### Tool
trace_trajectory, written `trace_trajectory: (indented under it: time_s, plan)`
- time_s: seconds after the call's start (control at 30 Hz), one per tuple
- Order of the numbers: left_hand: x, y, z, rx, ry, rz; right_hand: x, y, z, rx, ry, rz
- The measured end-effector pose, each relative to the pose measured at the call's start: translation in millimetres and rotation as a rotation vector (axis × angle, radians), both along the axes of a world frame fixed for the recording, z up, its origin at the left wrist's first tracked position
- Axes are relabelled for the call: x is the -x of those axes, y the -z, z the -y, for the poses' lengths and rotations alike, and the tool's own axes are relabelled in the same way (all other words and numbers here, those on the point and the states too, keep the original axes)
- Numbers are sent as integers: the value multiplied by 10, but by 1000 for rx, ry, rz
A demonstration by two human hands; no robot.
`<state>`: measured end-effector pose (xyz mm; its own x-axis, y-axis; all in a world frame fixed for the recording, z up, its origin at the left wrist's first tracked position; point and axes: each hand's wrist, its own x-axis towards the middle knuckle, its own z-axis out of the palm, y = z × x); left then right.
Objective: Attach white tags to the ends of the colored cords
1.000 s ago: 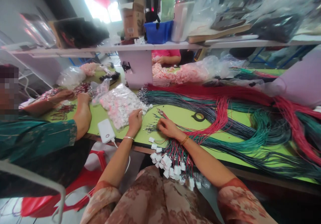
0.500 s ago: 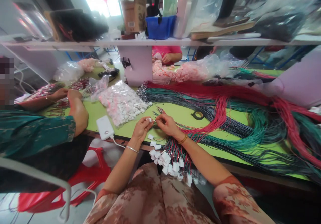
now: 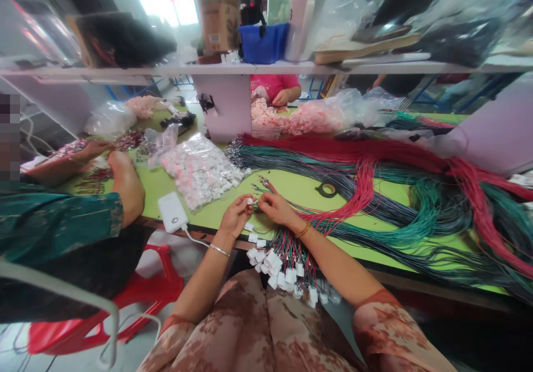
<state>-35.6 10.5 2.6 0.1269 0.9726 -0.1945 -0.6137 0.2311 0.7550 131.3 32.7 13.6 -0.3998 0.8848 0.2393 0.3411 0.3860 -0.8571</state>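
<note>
My left hand [image 3: 235, 216] pinches a small white connector [image 3: 249, 200] at its fingertips. My right hand [image 3: 275, 207] sits just to its right, pinching thin wire ends against that connector. Below both hands, a bundle of red, green and black wires with white connectors fitted [image 3: 287, 264] hangs over the near edge of the green table [image 3: 300, 186]. A clear bag of loose white connectors [image 3: 200, 170] lies to the left of my left hand. Long bundles of red, green and dark wires [image 3: 375, 183] spread across the table to the right.
A white power bank [image 3: 172, 212] with a cable lies at the table edge. A tape roll [image 3: 327, 189] sits behind my hands. A co-worker's arms [image 3: 125, 180] rest on the table at left beside small parts. Another person's hand [image 3: 278, 97] works across the table behind bags of pink pieces [image 3: 316, 117].
My left hand left the bag of connectors with a white connector and came to meet my right hand. My right hand lifted from the wire bundle with wire ends pinched.
</note>
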Motion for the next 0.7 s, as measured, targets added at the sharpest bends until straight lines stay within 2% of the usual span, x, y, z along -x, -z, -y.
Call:
trace_trajectory:
  time_s: [0.2, 0.33, 0.43, 0.5, 0.63, 0.7]
  plan:
    - [-44, 23, 26, -56, 15, -76, 16, 7, 0, 15, -16, 8]
    - [-90, 32, 32, -112, -28, -214, 15, -22, 24, -119, 15, 120]
    - [-104, 30, 29, -96, -61, -244, 1, -55, 27, -197, -28, 166]
    - [-118, 35, 31, -90, -75, -238, 2, -62, 26, -186, -48, 180]
    - [-150, 57, 51, -111, -126, -301, 19, -35, 30, -179, 26, 219]
    - [-140, 64, 61, -109, -130, -332, 13, -21, 25, -180, 13, 220]
